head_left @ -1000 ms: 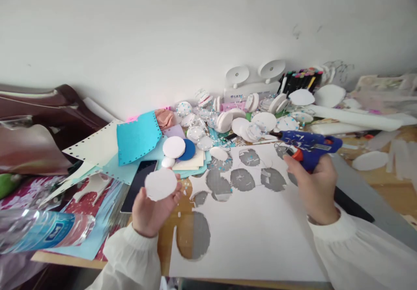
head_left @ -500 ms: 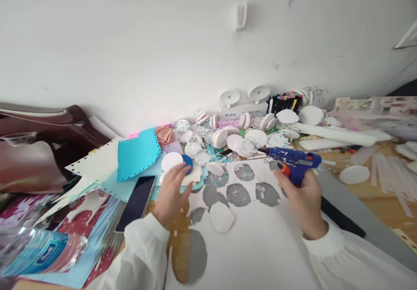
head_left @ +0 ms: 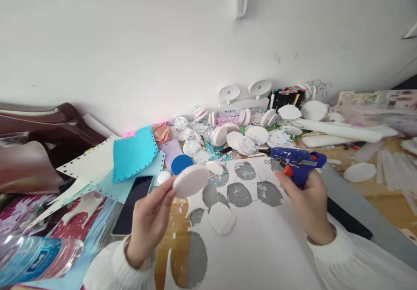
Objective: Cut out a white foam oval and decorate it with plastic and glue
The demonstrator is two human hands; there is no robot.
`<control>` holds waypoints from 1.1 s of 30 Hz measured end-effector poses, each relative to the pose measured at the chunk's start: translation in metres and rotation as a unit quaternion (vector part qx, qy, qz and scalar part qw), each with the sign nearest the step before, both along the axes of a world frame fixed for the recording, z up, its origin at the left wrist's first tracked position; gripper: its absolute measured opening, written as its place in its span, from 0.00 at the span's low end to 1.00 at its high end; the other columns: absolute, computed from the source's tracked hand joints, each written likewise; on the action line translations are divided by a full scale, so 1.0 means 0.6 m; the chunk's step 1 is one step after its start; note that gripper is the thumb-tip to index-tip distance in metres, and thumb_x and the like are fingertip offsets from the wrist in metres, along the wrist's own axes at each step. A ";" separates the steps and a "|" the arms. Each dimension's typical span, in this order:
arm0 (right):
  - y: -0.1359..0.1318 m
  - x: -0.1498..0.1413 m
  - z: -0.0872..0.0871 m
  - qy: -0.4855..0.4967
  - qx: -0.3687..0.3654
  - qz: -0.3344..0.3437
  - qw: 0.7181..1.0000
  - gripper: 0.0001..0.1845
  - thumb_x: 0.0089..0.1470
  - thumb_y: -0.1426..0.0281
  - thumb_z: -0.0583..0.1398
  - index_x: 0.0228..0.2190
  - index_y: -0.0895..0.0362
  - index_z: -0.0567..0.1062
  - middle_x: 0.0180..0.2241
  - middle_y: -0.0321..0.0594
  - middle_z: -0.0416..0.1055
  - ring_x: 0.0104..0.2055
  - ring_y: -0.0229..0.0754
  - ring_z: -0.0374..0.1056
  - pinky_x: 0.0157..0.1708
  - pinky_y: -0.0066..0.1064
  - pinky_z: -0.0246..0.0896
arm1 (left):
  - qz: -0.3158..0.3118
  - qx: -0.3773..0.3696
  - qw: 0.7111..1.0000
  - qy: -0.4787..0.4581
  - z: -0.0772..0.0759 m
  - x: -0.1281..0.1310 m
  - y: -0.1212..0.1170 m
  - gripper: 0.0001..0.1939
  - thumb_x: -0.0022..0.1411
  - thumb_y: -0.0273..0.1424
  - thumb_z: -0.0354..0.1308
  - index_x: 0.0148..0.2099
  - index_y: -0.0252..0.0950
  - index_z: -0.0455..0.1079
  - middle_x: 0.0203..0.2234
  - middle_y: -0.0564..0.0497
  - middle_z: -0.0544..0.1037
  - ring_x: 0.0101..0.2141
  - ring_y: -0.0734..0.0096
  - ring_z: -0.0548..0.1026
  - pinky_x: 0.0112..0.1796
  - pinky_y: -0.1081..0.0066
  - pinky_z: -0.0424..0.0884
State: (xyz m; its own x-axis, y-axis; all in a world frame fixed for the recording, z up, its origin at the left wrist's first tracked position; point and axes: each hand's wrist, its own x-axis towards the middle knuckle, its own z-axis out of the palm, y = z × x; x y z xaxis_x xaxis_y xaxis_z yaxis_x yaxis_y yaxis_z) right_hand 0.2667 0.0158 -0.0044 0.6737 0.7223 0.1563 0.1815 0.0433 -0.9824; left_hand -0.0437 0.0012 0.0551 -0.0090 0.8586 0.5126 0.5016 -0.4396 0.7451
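My left hand [head_left: 148, 218] pinches a white foam disc [head_left: 190, 180] by its edge and holds it tilted above the table. My right hand [head_left: 309, 203] grips a blue glue gun [head_left: 295, 158] with an orange trigger, its nozzle pointing left. Between the hands lies a white foam sheet [head_left: 260, 246] with round holes cut out of it. Another white foam disc [head_left: 222, 218] lies on that sheet, near the holes.
A heap of white and speckled foam discs [head_left: 247, 129] lies at the back by the wall, with markers [head_left: 286, 96] behind. Teal felt [head_left: 133, 153], a dark blue circle [head_left: 181, 164], a phone [head_left: 133, 203] and a plastic bottle [head_left: 32, 259] lie left. Glue sticks [head_left: 387, 164] lie right.
My left hand laid one white disc on the foam sheet, reached to the pile by the blue circle, and now holds up another white disc. The glue gun barely moved.
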 end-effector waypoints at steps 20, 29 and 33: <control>0.002 -0.001 0.002 0.008 0.016 0.014 1.000 0.17 0.39 0.61 0.67 0.29 0.54 0.68 0.22 0.30 0.65 0.24 0.37 0.61 0.27 0.31 0.58 | -0.302 -0.027 0.920 0.249 -0.058 0.063 0.151 0.25 0.56 0.22 0.52 0.56 0.43 0.67 0.57 0.43 0.68 0.54 0.50 0.67 0.53 0.52 0.59; 0.005 0.008 -0.005 0.028 0.007 -0.005 1.000 0.17 0.38 0.62 0.68 0.30 0.55 0.69 0.24 0.31 0.67 0.26 0.38 0.63 0.28 0.33 0.59 | -0.291 0.101 0.902 0.303 -0.053 0.068 0.140 0.15 0.65 0.25 0.50 0.50 0.42 0.70 0.43 0.46 0.78 0.45 0.59 0.72 0.47 0.59 0.62; 0.005 0.007 -0.005 0.020 0.010 -0.013 1.000 0.18 0.39 0.60 0.67 0.29 0.55 0.68 0.24 0.31 0.66 0.26 0.39 0.63 0.29 0.33 0.60 | -0.245 0.209 0.855 0.406 -0.066 0.045 0.101 0.15 0.65 0.21 0.48 0.52 0.35 0.67 0.45 0.45 0.77 0.46 0.62 0.70 0.46 0.61 0.63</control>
State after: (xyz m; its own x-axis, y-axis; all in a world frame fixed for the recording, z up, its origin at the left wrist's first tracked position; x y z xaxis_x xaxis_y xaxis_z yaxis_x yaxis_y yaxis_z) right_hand 0.2709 0.0188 -0.0071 0.6987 0.7011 0.1424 0.1427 0.0584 -0.9880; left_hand -0.0167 0.0620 0.0156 0.8047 0.3964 0.4418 0.4573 -0.8886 -0.0357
